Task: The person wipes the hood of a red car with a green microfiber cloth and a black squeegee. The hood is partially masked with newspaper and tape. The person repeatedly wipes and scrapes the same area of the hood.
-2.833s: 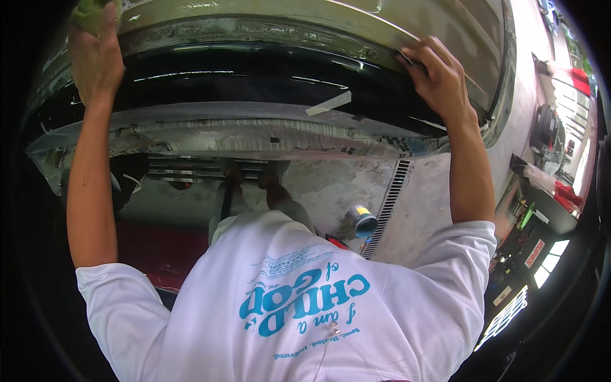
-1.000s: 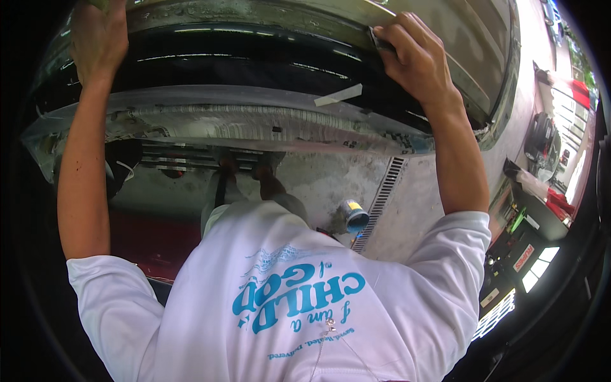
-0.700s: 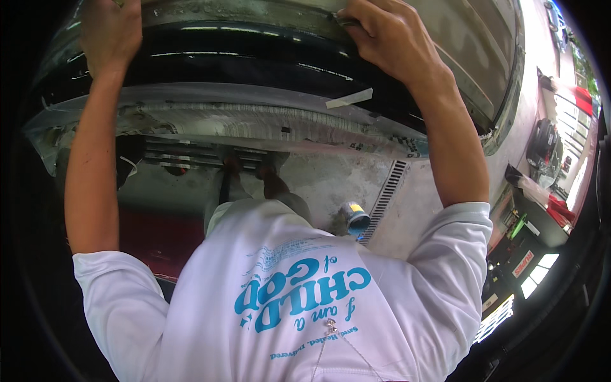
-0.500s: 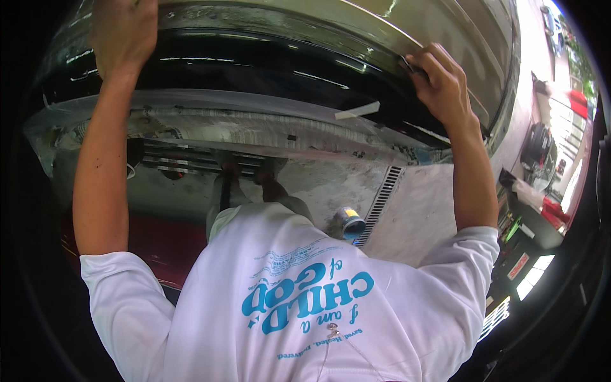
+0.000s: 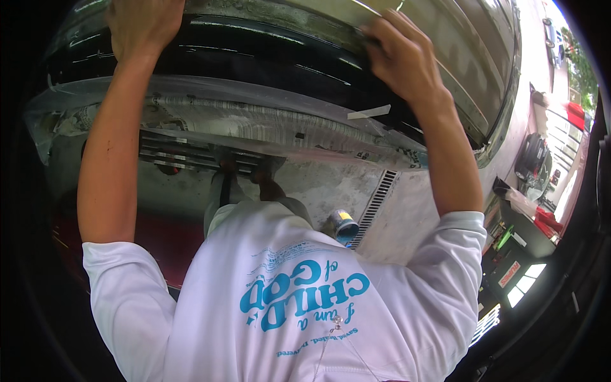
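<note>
My right hand (image 5: 404, 57) is closed round a small dark thing (image 5: 369, 39), mostly covered by the fingers and slightly blurred. It is held at the seam where a glossy black body panel (image 5: 254, 60) meets the tan inner surface (image 5: 461, 48) of a vehicle. At the upper left, my left hand (image 5: 145, 27) reaches over the same black panel; its fingers run out of the picture at the top. A short strip of whitish tape (image 5: 369, 113) sticks to the black panel below my right wrist.
Clear plastic sheeting (image 5: 210, 87) and newspaper masking (image 5: 242, 124) hang along the panel's lower edge. On the concrete floor stand a can (image 5: 344, 227) and a drain grate (image 5: 375, 205). A dark red surface (image 5: 159, 235) lies at lower left. Shop clutter (image 5: 509, 242) fills the right.
My right hand has slid left and upward along the seam with the small dark thing still in it. The left hand sits a little farther right, and the whole view has shifted slightly.
</note>
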A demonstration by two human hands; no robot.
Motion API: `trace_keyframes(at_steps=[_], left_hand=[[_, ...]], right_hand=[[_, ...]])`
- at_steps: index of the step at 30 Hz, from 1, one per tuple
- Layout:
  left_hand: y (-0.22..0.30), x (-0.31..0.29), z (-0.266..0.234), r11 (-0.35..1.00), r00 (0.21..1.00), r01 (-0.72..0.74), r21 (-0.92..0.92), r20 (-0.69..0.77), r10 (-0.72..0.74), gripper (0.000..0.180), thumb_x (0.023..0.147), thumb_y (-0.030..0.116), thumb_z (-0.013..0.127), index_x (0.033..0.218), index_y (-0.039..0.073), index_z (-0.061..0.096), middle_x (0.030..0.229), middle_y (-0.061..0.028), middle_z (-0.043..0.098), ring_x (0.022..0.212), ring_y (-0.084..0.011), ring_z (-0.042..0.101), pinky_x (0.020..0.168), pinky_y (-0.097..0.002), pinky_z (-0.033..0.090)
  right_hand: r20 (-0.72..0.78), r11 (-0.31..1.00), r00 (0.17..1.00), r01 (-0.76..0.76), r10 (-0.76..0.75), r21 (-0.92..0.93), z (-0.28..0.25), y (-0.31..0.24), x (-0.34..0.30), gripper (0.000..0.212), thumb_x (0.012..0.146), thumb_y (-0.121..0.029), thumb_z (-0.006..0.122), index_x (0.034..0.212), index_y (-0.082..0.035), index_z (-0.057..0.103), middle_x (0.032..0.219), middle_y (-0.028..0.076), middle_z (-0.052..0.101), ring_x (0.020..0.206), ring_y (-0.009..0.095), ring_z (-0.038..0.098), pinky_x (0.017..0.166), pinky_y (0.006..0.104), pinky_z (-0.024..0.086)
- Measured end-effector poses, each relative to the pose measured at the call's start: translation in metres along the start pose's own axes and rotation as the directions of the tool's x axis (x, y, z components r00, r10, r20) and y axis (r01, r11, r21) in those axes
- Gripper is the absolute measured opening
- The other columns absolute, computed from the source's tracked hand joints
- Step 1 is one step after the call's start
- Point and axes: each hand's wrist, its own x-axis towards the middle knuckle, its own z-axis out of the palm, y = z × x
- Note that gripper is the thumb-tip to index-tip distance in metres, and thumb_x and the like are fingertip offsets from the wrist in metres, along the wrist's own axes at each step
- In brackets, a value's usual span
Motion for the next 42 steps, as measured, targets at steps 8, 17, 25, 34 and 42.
trace_keyframes(at_steps=[8, 17, 25, 34, 42], left_hand=[[0.010, -0.002, -0.006, 1.000, 0.999, -0.012, 0.025, -0.046, 0.013, 0.075, 0.100, 0.041, 0.059, 0.157, 0.000, 0.034, 0.148, -0.0297, 0.050, 0.138, -0.0458, 0.047, 0.118, -0.0530, 0.032], [-0.008, -0.003, -0.003, 0.996, 0.995, 0.011, 0.084, -0.095, -0.002, 0.079, 0.099, 0.041, 0.062, 0.158, -0.002, 0.031, 0.152, -0.0311, 0.046, 0.141, -0.0470, 0.043, 0.119, -0.0532, 0.029], [-0.003, -0.004, -0.005, 0.993, 0.999, 0.027, 0.113, 0.040, -0.031, 0.085, 0.099, 0.045, 0.061, 0.160, -0.004, 0.026, 0.156, -0.0317, 0.041, 0.144, -0.0466, 0.040, 0.121, -0.0533, 0.027], [-0.004, -0.005, -0.003, 0.991, 1.000, -0.010, 0.130, -0.007, 0.011, 0.086, 0.099, 0.045, 0.062, 0.160, -0.003, 0.026, 0.155, -0.0301, 0.042, 0.145, -0.0452, 0.040, 0.122, -0.0537, 0.026], [-0.021, 0.012, -0.016, 0.998, 0.995, -0.064, 0.009, -0.074, 0.065, 0.082, 0.087, 0.036, 0.078, 0.153, 0.003, 0.042, 0.136, -0.0251, 0.061, 0.126, -0.0444, 0.057, 0.109, -0.0515, 0.042]], right_hand=[[0.072, 0.998, 0.996, -0.057, 0.058, -0.019, -0.025, 0.028, -0.029, 0.025, 0.075, 0.006, 0.074, 0.097, -0.006, 0.067, 0.091, 0.012, 0.063, 0.089, 0.036, 0.065, 0.076, 0.0457, 0.056], [0.136, 0.989, 0.982, -0.139, 0.132, 0.044, -0.021, 0.009, 0.000, 0.017, 0.081, 0.000, 0.074, 0.096, -0.004, 0.068, 0.092, 0.014, 0.063, 0.090, 0.037, 0.065, 0.078, 0.0459, 0.054], [0.025, 0.991, 0.996, -0.086, 0.084, 0.100, 0.004, -0.018, 0.030, 0.015, 0.081, 0.003, 0.076, 0.095, 0.001, 0.070, 0.089, 0.014, 0.061, 0.080, 0.036, 0.063, 0.071, 0.0411, 0.050], [0.053, 0.988, 0.991, -0.131, 0.126, 0.087, 0.001, -0.010, 0.016, 0.013, 0.084, -0.005, 0.075, 0.096, -0.003, 0.071, 0.093, 0.013, 0.065, 0.092, 0.036, 0.066, 0.080, 0.0462, 0.054], [0.008, 0.984, 0.989, -0.149, 0.149, 0.097, 0.020, -0.039, 0.065, 0.014, 0.087, -0.010, 0.078, 0.096, -0.002, 0.072, 0.093, 0.014, 0.066, 0.088, 0.036, 0.066, 0.079, 0.0446, 0.054]])
